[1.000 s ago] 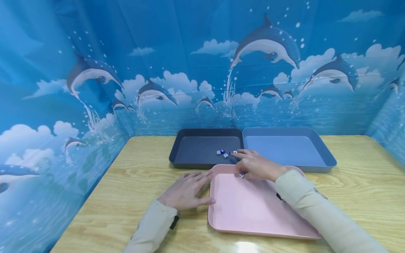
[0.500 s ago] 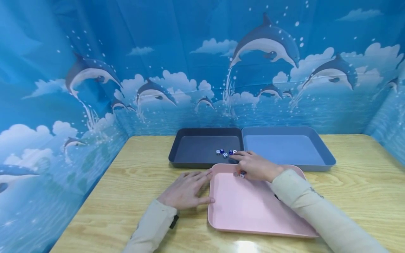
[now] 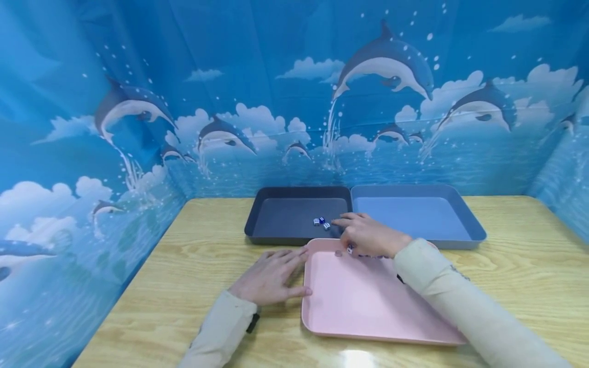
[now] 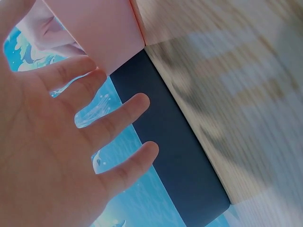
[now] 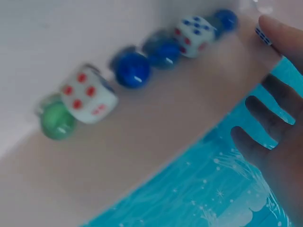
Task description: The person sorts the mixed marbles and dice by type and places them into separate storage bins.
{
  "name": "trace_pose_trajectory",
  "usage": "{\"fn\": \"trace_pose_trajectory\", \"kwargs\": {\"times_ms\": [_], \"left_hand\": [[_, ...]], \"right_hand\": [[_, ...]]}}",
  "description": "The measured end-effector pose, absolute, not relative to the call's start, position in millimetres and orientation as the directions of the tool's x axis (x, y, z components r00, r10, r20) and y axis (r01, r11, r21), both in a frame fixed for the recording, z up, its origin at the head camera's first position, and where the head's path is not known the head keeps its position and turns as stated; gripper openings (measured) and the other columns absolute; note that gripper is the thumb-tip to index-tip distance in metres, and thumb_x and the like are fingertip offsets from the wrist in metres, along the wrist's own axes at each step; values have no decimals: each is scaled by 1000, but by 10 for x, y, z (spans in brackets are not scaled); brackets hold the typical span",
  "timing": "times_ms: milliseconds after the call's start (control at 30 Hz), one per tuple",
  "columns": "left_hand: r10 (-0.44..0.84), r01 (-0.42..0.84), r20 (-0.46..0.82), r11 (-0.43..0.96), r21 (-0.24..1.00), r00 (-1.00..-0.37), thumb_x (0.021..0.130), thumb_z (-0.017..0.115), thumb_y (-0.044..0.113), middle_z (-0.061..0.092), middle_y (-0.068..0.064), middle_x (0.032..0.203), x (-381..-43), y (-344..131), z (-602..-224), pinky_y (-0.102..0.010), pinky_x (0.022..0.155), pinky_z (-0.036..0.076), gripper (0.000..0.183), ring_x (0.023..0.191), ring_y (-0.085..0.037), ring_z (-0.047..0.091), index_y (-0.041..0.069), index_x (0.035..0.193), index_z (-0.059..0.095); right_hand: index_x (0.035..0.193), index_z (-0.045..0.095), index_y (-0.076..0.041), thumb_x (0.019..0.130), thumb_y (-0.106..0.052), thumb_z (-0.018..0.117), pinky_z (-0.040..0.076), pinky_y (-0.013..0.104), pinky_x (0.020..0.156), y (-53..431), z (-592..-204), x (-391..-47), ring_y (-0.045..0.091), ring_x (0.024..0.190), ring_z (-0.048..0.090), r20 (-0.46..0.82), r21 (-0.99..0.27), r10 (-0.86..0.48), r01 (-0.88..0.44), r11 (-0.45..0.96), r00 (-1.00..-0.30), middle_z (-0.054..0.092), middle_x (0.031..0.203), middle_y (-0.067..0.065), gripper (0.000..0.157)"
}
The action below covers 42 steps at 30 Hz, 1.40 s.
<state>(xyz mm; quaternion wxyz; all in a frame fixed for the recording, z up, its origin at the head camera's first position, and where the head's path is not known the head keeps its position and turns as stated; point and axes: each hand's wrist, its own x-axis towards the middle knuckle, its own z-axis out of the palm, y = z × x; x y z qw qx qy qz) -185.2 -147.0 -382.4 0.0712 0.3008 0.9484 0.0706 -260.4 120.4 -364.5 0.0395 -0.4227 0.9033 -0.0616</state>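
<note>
My right hand (image 3: 375,236) reaches over the far edge of the pink tray (image 3: 368,301). Its thumb and a partly hidden finger pinch a white die (image 5: 263,36) with blue dots; other fingers are spread. Along the tray's far wall lie a green marble (image 5: 57,119), a white die (image 5: 89,95) with red dots, blue marbles (image 5: 133,70) and another die (image 5: 194,35). A clear marble (image 3: 338,253) sits left of the thumb. My left hand (image 3: 271,277) has its fingers spread, thumb and fingertips at the pink tray's left rim.
Behind stand a black tray (image 3: 280,217) and a blue-grey tray (image 3: 409,217), side by side. Small blue and white dice (image 3: 316,222) lie in the black one, partly behind the right fingertips. A dolphin-print curtain (image 3: 276,102) rises beyond the wooden table (image 3: 193,245).
My right hand has shifted slightly left, its fingertips now covering dice seen earlier in the black tray. A die by the thumb has moved slightly up and left. My left hand has stayed put.
</note>
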Motion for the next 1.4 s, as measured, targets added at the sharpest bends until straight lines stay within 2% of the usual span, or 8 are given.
{"fn": "trace_pose_trajectory", "kwargs": {"times_ms": [133,267,400,533,933,1133,1400], "left_hand": [[580,558,-98,810,182,-809,94,55,67,34,0,163,-1856,-1477,-3829,-61,113,33,83,141,-34,43,18,159,37],[576,554,-104,812,181,-811,94,54,68,33,0,163,-1856,-1471,-3827,-61,113,32,83,142,-34,42,20,160,36],[582,560,-97,808,184,-808,95,55,67,33,-2,163,-1859,-1473,-3828,-63,112,32,83,141,-35,42,19,159,36],[588,567,-87,803,185,-804,95,56,65,35,-2,163,-1862,-1479,-3839,-63,111,33,82,141,-35,43,18,159,37],[575,551,-103,813,188,-812,94,57,66,34,0,163,-1865,-1470,-3841,-62,112,33,83,142,-34,43,18,159,37],[582,559,-100,807,191,-807,94,57,66,34,-1,163,-1875,-1459,-3844,-62,112,33,82,142,-34,42,18,159,37],[586,564,-93,805,185,-805,94,57,66,33,-1,163,-1870,-1468,-3835,-62,113,32,83,142,-34,42,18,159,37]], "right_hand": [[91,80,-17,80,-9,87,30,68,111,1179,-3546,-2620,48,141,35,-37,-158,-754,-741,652,-656,47,151,23,15],[89,78,-18,85,-14,84,24,68,114,1175,-3475,-2623,48,144,30,-22,-207,-741,-722,660,-671,43,154,22,8],[90,78,-19,87,-13,82,21,67,115,1160,-3436,-2633,46,147,27,-23,-227,-723,-701,677,-691,41,156,20,8],[95,79,-18,87,-7,80,22,65,116,1140,-3453,-2655,44,146,29,-49,-205,-712,-691,694,-701,42,156,18,14],[101,79,-9,87,-5,80,26,67,113,1092,-3392,-2824,47,144,32,-51,-185,-708,-690,699,-704,41,155,23,15],[105,78,-9,90,-7,78,27,66,113,1079,-3301,-2938,48,144,29,-95,-194,-675,-651,734,-732,40,156,22,15],[109,77,-9,91,-6,75,32,62,112,1003,-3241,-3105,44,142,36,-184,-123,-615,-603,789,-767,42,155,21,19]]}}
